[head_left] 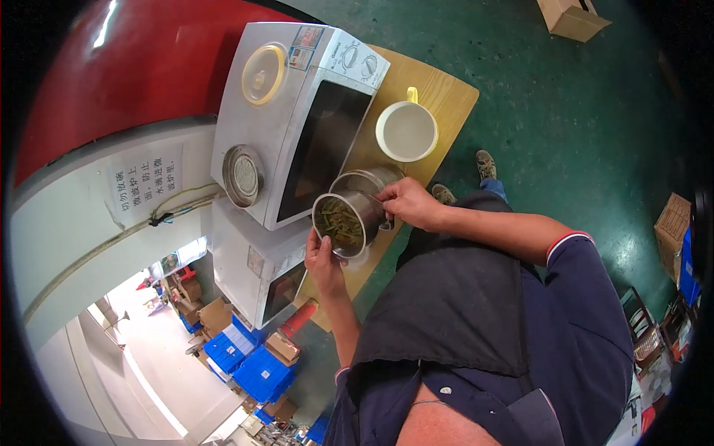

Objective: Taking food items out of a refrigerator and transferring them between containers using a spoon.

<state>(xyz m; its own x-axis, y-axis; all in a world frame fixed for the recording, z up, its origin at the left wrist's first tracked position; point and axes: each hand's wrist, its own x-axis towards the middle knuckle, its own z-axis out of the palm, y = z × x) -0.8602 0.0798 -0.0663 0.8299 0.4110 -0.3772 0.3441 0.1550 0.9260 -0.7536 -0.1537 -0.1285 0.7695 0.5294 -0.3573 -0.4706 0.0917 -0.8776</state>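
Observation:
A round steel food container [361, 216] with cut green vegetables [341, 224] inside is tipped over the wooden table. My left hand [323, 262] is closed around its lower left side, thumb at the rim. On the other side, my right hand [410, 204] has its fingers closed on a thin metal handle by the container; which vessel it belongs to is hard to tell. Just behind is a second steel vessel [382, 175], partly hidden. Farther back on the table stands a white mug [407, 132] with a yellow handle.
A white microwave [271, 126] stands left of my hands, with a yellow-rimmed lid [263, 74] and a round steel lid [242, 175] on top. Nearer is a second microwave [256, 262]. The wooden table [439, 89] ends at the right above a green floor. Blue crates [265, 373] lie lower left.

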